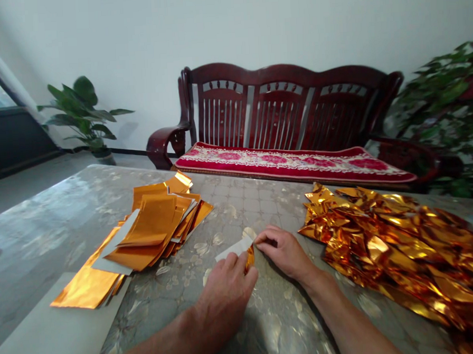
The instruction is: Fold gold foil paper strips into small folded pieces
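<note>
A sheet of foil paper [237, 248], white on its upper face with gold showing at a turned edge, lies partly folded on the table between my hands. My left hand [231, 284] presses down over it, fingers bent and closed on its near side. At the paper's right corner, my right hand [282, 248] pinches with thumb and forefinger. Left of them is a loose stack of flat gold foil sheets [147, 224], some with the white side up. A large heap of folded gold foil pieces [386, 248] covers the table's right side.
The table [261, 197] has a patterned, shiny cover. A white sheet [58, 329] lies under the stack at the near left. Beyond stands a dark wooden bench [252, 113] with a red floral cushion [291, 161]. Potted plants [84, 113] flank it.
</note>
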Demonstrator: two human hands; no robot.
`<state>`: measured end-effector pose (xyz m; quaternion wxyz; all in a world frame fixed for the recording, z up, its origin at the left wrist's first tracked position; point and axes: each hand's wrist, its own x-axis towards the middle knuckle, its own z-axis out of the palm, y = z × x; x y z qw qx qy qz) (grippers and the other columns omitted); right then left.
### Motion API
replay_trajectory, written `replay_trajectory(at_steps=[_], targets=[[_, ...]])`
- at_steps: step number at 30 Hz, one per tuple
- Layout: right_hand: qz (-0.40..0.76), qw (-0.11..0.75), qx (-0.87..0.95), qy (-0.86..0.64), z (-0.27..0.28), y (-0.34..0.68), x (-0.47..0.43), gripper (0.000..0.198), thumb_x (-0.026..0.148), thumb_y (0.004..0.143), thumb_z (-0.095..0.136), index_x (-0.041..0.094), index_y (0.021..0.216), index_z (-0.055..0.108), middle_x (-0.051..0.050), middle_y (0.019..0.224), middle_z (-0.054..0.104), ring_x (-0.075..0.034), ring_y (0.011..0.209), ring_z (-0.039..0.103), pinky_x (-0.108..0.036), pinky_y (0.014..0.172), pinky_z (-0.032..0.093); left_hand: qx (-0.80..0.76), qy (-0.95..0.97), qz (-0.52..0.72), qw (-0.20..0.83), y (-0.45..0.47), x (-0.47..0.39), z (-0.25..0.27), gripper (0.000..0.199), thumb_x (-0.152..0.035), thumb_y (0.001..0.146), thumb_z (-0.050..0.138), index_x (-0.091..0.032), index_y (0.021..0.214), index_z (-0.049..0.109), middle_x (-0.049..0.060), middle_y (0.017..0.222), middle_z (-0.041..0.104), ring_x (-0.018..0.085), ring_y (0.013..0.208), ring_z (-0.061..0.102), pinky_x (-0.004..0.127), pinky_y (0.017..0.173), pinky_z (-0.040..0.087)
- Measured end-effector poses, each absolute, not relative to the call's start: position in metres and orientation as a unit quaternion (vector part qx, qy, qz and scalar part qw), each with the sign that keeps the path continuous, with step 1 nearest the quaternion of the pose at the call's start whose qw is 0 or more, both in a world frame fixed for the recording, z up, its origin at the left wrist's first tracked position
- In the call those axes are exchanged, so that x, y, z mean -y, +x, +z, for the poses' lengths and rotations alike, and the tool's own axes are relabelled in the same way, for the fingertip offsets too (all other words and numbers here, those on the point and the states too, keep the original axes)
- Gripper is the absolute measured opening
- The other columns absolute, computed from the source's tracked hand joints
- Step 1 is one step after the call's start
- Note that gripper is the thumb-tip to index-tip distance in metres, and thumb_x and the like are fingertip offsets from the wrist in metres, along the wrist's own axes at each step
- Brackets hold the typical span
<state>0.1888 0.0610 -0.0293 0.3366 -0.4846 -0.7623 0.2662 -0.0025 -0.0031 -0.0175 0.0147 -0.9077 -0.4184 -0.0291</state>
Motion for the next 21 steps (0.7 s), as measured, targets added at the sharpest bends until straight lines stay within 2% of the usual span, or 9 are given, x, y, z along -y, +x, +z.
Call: replay_trajectory(at_steps=[10,21], targets=[[0.156,0.303,0.828,-0.446,-0.029,0.189,-0.054,0.028,0.01,0.089,0.054,0.026,0.094,0.076,-0.002,0.089,0.067,-0.015,0.084,0.062,-0.025,0.076,0.046,0.419,-0.908,-0.023,0.018,-0.003,0.002,-0.016,0.015,-0.012,0.084,0.055,-0.018,0.098,0.057,0.009,0.109,0.06,0.026,0.093,0.057,0.038,0.073,0.051],[0.033,0.222,0.848,-0.48,-0.022,0.189,-0.044,0.028,0.012,0.093,0.047,0.023,0.096,0.073,-0.005,0.087,0.064,-0.018,0.086,0.059,-0.029,0.077,0.046,0.413,-0.908,-0.044,0.053,0.001,0.008,-0.026,0.01,-0.012,0.086,0.055,-0.017,0.093,0.059,0.008,0.096,0.063,0.023,0.084,0.056,0.036,0.07,0.049]])
